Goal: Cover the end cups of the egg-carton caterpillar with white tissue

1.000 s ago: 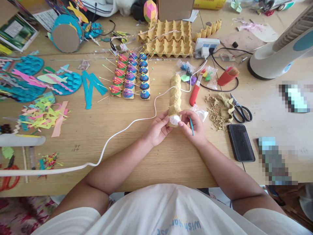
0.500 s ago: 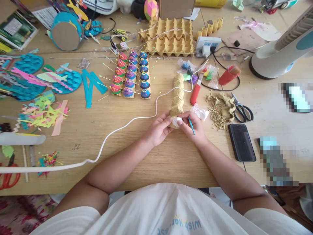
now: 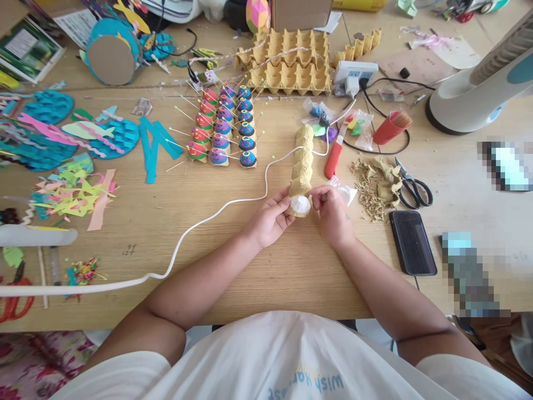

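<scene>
Head view — over the table [image 3: 283, 278], lengthwise, egg-carton strip [image 3: 303, 169] with white patch [image 3: 300, 204] on its nearest cup [image 3: 300, 215]. Held at that end by the left hand [image 3: 270, 223], pinched in its fingers. Just right of it, the right hand [image 3: 334, 219] with fingers curled in — cannot tell whether touching the strip or pinching anything. Beyond that hand, a red-handled knife [image 3: 333, 160]; farther right, scissors [image 3: 408, 181].
</scene>
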The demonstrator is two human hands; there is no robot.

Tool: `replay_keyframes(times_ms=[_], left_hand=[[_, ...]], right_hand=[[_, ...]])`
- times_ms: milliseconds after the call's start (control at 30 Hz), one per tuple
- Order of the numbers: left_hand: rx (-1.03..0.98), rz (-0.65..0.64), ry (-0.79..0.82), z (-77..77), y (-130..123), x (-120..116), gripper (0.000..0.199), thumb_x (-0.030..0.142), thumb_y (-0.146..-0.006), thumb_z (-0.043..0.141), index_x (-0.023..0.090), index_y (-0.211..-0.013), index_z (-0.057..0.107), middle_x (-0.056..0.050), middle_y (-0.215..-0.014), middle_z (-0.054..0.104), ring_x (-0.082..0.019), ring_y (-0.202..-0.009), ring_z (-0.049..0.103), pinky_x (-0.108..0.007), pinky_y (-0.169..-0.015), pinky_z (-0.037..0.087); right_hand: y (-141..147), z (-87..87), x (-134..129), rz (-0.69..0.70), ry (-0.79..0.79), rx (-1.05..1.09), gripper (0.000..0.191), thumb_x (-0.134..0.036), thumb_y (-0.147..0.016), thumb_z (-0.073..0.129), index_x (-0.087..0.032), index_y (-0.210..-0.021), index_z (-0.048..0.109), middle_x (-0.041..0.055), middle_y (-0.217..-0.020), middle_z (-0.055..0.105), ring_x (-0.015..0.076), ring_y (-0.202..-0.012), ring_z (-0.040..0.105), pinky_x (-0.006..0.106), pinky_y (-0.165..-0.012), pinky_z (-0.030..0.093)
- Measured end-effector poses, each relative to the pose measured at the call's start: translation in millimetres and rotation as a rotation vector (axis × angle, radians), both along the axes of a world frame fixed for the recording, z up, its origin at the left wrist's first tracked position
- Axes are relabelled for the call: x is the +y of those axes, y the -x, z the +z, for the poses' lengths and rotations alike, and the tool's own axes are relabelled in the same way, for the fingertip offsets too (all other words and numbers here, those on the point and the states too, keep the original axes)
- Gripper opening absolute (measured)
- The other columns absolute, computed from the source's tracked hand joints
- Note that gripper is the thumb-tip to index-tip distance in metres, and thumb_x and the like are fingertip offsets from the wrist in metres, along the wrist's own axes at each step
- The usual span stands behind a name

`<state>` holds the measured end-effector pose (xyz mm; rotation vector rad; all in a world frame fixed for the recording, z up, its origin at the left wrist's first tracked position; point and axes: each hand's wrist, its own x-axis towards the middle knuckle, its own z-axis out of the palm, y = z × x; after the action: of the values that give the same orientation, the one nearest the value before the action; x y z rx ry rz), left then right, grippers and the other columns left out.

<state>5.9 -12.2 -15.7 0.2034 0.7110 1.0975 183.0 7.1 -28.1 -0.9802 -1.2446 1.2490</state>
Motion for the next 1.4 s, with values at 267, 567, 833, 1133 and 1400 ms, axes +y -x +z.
replay_keyframes(times_ms=[267, 567, 833, 1133, 1400], left_hand=[[-0.008, -0.015, -0.004, -1.1, 0.8, 1.4, 0.056, 0.010, -0.094, 0.076, 0.028, -0.147, 0.067, 0.001, -0.100, 0.083, -0.009, -0.079, 0.076, -0.018, -0.066, 0.057], [-0.039, -0.055, -0.044, -6.4, 2.1, 2.0, 0.057, 0.012, -0.094, 0.077, 0.027, -0.148, 0.066, 0.001, -0.101, 0.083, -0.009, -0.078, 0.077, -0.018, -0.065, 0.059], [-0.095, -0.036, 0.020, 0.2, 2.1, 1.3, 0.053, 0.008, -0.097, 0.070, 0.028, -0.147, 0.067, 0.001, -0.102, 0.083, -0.009, -0.081, 0.077, -0.017, -0.064, 0.057], [-0.090, -0.046, 0.032, 2.8, 1.5, 1.3, 0.046, 0.011, -0.104, 0.062, 0.027, -0.147, 0.065, 0.001, -0.104, 0.084, -0.009, -0.081, 0.078, -0.019, -0.069, 0.061], [-0.056, -0.076, -0.029, 2.7, 3.2, -0.4, 0.067, 0.007, -0.090, 0.080, 0.029, -0.151, 0.063, 0.002, -0.109, 0.084, -0.009, -0.090, 0.078, -0.016, -0.074, 0.059]], right_hand=[[-6.2, 9.1, -2.8, 0.036, -0.051, 0.170, 0.025, -0.051, -0.092, 0.078, -0.028, -0.091, 0.067, -0.0048, -0.066, 0.043, 0.0131, -0.056, 0.032, 0.032, -0.057, 0.027], [-5.7, 18.5, -8.8, 0.194, -0.143, -0.032, 0.027, -0.049, -0.099, 0.076, -0.026, -0.097, 0.062, -0.0041, -0.071, 0.056, 0.0118, -0.058, 0.045, 0.029, -0.056, 0.035], [-13.9, 12.4, 9.3, 0.087, -0.244, -0.191, 0.035, -0.052, -0.090, 0.086, -0.024, -0.077, 0.069, 0.0000, -0.080, 0.059, 0.0158, -0.076, 0.054, 0.035, -0.073, 0.046], [-8.6, 8.0, 3.1, -0.055, -0.356, -0.300, 0.034, -0.054, -0.090, 0.084, -0.026, -0.077, 0.070, 0.0013, -0.086, 0.055, 0.0209, -0.088, 0.056, 0.045, -0.091, 0.050], [-8.8, 7.1, 3.8, -0.060, -0.283, -0.273, 0.039, -0.061, -0.089, 0.082, -0.026, -0.076, 0.070, 0.0018, -0.087, 0.055, 0.0217, -0.090, 0.056, 0.045, -0.093, 0.049]])
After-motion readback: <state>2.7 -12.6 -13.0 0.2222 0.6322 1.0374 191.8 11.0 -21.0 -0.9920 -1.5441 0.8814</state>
